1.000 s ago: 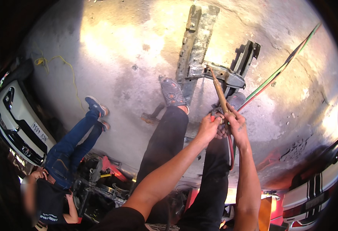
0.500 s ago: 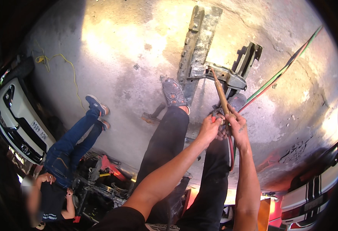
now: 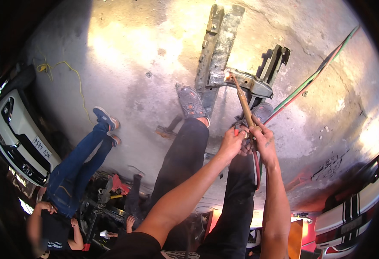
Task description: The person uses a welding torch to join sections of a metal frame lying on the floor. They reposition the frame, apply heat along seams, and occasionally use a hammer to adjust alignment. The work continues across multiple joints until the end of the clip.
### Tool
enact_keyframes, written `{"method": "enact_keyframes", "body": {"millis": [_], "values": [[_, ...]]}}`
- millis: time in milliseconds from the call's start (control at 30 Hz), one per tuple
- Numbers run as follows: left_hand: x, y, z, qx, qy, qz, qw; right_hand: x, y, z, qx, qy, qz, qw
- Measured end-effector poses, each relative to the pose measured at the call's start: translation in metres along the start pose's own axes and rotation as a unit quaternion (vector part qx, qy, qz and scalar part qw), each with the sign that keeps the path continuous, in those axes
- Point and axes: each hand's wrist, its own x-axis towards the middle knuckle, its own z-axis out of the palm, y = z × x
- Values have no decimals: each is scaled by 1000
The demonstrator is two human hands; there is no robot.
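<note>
My left hand (image 3: 233,141) and my right hand (image 3: 263,139) are both closed around the handle of a brass cutting torch (image 3: 244,102). Its tip points at a long rusty metal beam (image 3: 219,47) lying on the concrete floor, where a grey bracket (image 3: 252,85) crosses it. Red and green hoses (image 3: 308,83) run from the torch area up toward the upper right. My legs in dark trousers stand below, with one patterned shoe (image 3: 191,102) beside the beam.
Another person in blue jeans (image 3: 75,162) stands at the left near red tools (image 3: 114,186). A white car (image 3: 14,136) is at the far left, a striped car (image 3: 353,220) at the lower right. A yellow cord (image 3: 68,71) lies on the floor.
The torch tip has shifted slightly along the beam; both hands keep their grip. The person at the left has moved a little.
</note>
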Motion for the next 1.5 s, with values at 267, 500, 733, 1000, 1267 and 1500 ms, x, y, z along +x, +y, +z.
{"method": "enact_keyframes", "body": {"millis": [267,500,733,1000,1267,1500], "values": [[5,-5,-2,14,6,1,1000,3,6,-3,9,-6,-13,1000],[5,-3,1,24,12,0,1000,5,11,-6,4,-2,-16,1000],[7,-3,0,26,14,5,1000,3,7,-6,7,-7,-15,1000],[5,-1,1,15,7,14,1000,4,6,-4,7,-2,-11,1000],[4,1,2,10,19,12,1000,5,5,-2,9,-3,-17,1000],[7,-1,1,1,9,2,1000,7,2,-5,8,-6,-13,1000]]}}
